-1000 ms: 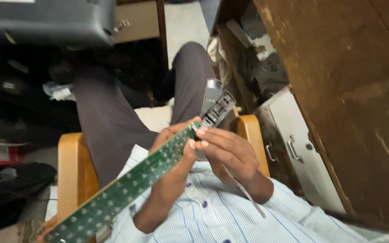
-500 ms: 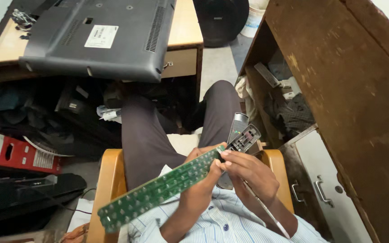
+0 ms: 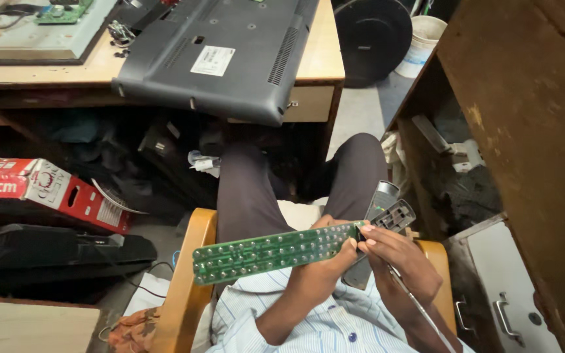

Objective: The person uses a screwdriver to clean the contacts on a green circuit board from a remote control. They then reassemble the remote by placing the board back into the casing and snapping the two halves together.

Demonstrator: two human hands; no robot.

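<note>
While the person sits in the wooden chair (image 3: 184, 287), the long green circuit board (image 3: 273, 252) is up over the lap, level and slanting out to the left. Left hand (image 3: 335, 252) is clamped on its right end from below; right hand (image 3: 397, 255) is pinching that same end, with a thin metal tool (image 3: 420, 307) tucked in the palm, so both hands are close together. Looks light, thin and stiff, but a long strip like this could flex or snap; best held by the edges, off the dotted face. A grey remote shell (image 3: 379, 204) rests just behind
</note>
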